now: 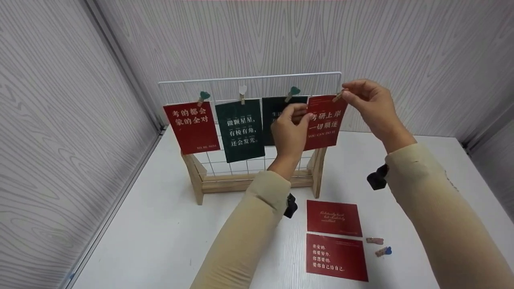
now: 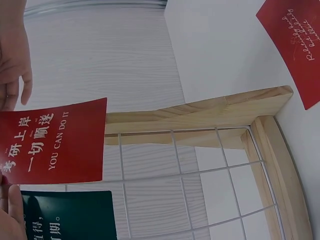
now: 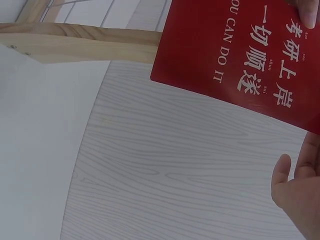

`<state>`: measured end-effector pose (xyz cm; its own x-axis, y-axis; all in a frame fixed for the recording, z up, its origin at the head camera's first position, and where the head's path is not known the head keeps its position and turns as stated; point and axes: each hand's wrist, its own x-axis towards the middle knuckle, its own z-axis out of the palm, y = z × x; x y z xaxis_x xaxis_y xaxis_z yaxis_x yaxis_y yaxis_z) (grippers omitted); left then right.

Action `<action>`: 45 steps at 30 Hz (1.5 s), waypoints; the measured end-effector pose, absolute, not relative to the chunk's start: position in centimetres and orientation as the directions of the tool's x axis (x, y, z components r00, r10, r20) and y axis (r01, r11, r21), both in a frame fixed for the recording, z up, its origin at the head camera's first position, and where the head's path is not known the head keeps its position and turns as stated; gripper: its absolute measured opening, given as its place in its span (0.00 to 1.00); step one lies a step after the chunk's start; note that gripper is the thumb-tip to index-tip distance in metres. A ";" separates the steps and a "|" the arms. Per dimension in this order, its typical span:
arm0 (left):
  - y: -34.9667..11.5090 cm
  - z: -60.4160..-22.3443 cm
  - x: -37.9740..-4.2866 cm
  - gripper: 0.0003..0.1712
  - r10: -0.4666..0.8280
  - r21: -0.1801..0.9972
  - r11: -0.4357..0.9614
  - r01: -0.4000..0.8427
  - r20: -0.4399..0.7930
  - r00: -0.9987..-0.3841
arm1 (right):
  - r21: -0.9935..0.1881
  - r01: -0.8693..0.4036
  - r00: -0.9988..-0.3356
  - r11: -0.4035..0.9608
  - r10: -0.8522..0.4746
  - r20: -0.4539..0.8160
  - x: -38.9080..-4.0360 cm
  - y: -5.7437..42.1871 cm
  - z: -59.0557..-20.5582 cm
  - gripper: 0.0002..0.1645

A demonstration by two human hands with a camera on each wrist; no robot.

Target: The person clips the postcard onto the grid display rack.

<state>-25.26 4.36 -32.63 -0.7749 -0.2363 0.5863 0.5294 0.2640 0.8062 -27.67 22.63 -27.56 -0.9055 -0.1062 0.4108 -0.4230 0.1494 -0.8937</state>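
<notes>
The left hand pinches a red card at the right of the rack. The right hand grips a clip at the card's corner.

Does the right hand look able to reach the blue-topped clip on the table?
Probably yes, once free: the right hand seems to pinch a wooden clip on a red card, but nothing covers the blue-topped clip.
</notes>
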 end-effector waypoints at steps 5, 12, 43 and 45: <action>4.0 -32.9 -25.1 0.13 -0.238 0.786 0.277 0.553 0.613 -0.753 | -0.878 -0.437 -0.899 0.194 -0.115 0.422 -27.4 22.6 -27.9 0.17; 3.3 -33.5 -24.8 0.12 -0.232 0.771 0.235 0.591 0.635 -0.737 | -0.896 -0.441 -0.892 0.055 -0.140 0.431 -27.1 23.3 -29.0 0.20; 2.9 -43.4 -20.0 0.29 0.071 0.843 0.166 0.511 0.507 -0.859 | -0.953 -0.252 -0.961 0.172 -0.157 0.226 -21.8 29.5 -39.5 0.29; 2.8 -44.1 -19.7 0.30 0.087 0.852 0.176 0.493 0.486 -0.870 | -0.951 -0.243 -0.963 0.189 -0.161 0.214 -21.4 30.0 -40.3 0.29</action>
